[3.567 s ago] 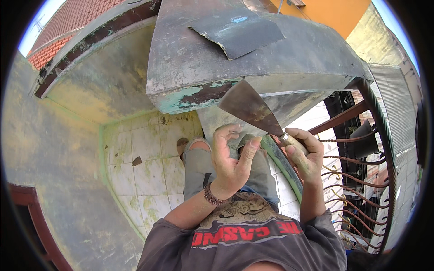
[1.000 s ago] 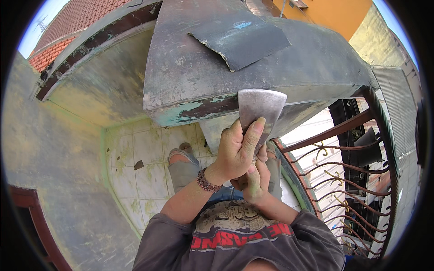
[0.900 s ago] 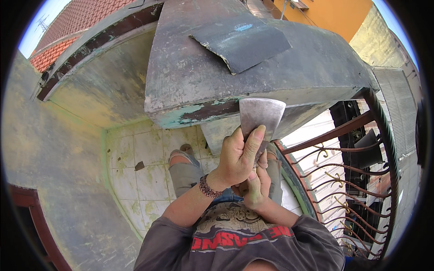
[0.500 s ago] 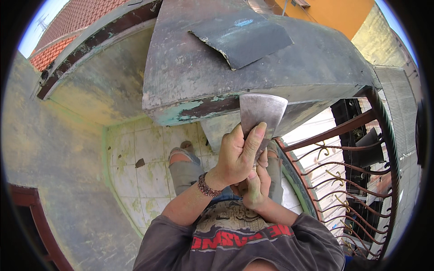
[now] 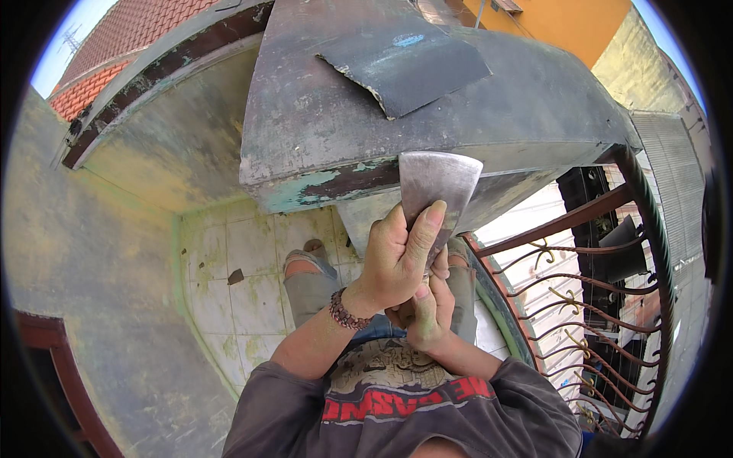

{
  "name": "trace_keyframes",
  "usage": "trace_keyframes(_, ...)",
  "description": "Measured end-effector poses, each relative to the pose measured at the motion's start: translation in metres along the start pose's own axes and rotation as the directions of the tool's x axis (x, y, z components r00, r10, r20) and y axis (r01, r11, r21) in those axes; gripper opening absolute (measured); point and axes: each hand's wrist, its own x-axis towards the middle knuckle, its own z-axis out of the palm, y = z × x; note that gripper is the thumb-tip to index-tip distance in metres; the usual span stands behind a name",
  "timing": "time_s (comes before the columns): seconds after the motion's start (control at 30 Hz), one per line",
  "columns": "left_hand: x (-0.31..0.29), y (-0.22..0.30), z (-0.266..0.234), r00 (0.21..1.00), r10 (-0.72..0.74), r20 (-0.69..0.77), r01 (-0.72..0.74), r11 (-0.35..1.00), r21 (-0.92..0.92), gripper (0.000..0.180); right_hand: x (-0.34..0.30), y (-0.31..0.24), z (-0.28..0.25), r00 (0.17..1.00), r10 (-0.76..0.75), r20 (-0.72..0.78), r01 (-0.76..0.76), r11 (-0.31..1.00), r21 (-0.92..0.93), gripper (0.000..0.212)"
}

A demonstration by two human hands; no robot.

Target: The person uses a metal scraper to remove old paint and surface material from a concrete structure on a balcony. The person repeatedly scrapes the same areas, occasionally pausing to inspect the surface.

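The peeling ledge edge [image 5: 359, 180] runs behind the scraper [image 5: 437, 183].

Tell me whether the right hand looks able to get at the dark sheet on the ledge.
Probably not: the right hand grips the scraper, with the left hand and blade between it and the dark sheet, though nothing covers that sheet.

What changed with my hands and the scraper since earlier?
Your left hand, empty before, now grips the scraper. Your right hand moved left, to just below the left one, and the scraper swung from slanting up-left to nearly upright in view. The dark sheet still lies on the ledge.
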Motion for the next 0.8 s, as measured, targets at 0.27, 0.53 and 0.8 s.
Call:
trace_keyframes(0.27,-0.004,-0.002,-0.004,0.999,-0.048,0.016,0.048,0.999,-0.005,0.023,-0.004,0.004,0.003,1.0,0.019,-0.016,-0.018,0.999,0.04,0.032)
trace_keyframes(0.53,-0.002,-0.006,-0.003,0.998,-0.054,0.017,0.054,0.998,-0.018,0.023,-0.001,0.012,-0.002,0.999,-0.05,-0.019,0.05,0.998,-0.03,0.034)
trace_keyframes(0.8,0.001,-0.01,-0.004,0.999,-0.029,0.024,0.029,1.0,0.008,0.025,0.003,0.02,-0.006,0.993,-0.12,-0.015,0.118,0.99,-0.079,0.033)
